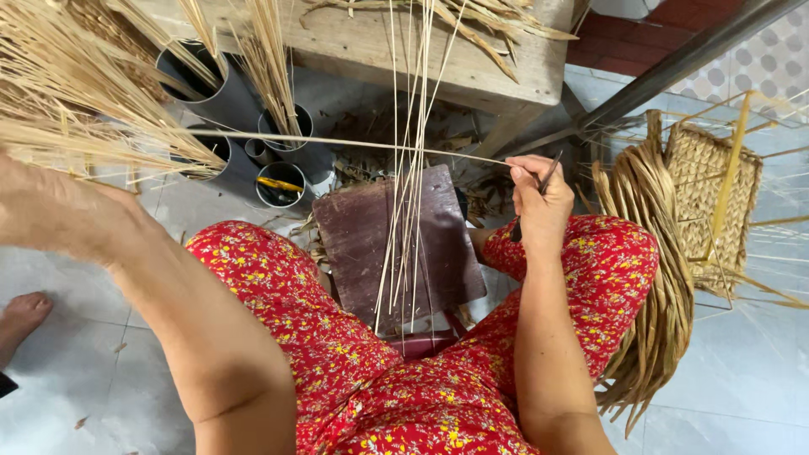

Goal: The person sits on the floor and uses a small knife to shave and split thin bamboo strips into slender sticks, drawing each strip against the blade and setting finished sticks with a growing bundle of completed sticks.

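Your right hand (539, 198) at three o'clock, fingers closed on a dark knife (533, 200) and one thin straw (337, 143), your left hand (50, 211) at nine o'clock, fingers hidden so grip unclear, brown board (354, 244) on your lap, grey tubes (282, 181) at eleven o'clock.

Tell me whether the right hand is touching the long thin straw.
Touching. The head view shows the right hand pinching the end of the long straw at its fingertips, with no gap; the same hand also grips a thin dark tool.
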Tool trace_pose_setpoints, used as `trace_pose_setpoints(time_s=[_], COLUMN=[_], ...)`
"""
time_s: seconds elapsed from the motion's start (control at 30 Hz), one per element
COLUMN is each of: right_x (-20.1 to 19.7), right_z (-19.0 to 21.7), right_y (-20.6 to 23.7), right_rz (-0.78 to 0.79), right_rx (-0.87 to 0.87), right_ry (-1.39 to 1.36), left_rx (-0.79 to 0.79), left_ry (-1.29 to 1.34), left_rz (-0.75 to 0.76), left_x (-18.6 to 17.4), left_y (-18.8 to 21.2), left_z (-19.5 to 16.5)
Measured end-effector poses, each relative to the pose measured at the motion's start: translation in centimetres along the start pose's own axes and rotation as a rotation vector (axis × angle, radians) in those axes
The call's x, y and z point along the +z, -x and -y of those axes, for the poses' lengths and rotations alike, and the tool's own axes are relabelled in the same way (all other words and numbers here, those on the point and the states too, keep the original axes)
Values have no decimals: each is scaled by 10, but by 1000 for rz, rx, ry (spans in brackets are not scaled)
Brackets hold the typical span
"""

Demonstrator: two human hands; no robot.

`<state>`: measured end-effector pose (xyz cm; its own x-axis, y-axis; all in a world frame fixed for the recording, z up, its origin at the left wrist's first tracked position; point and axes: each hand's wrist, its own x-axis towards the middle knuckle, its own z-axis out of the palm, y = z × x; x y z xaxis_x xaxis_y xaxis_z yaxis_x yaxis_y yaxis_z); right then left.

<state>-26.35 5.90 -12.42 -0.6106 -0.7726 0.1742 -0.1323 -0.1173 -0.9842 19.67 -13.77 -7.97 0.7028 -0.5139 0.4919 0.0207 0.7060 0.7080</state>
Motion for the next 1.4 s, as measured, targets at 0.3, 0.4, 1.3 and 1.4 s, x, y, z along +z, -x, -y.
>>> trace_pose_setpoints(time_s=[0.3, 0.4, 1.3, 1.4], right_x=[42, 45, 36, 38], right_z=[73, 86, 117, 115], right_y=[-1, -1, 56, 59], right_rz=[285, 284, 476, 458], right_rx=[-260, -394, 127, 141], right_ry=[194, 289, -764, -756], left_rx=[505, 389, 22, -25], left_ry=[-441, -390, -149, -98], left_rz=[854, 1284, 1306, 1341], left_x=[91, 136, 144, 142], left_y=[130, 181, 176, 176], left_z=[-128, -140, -141, -141])
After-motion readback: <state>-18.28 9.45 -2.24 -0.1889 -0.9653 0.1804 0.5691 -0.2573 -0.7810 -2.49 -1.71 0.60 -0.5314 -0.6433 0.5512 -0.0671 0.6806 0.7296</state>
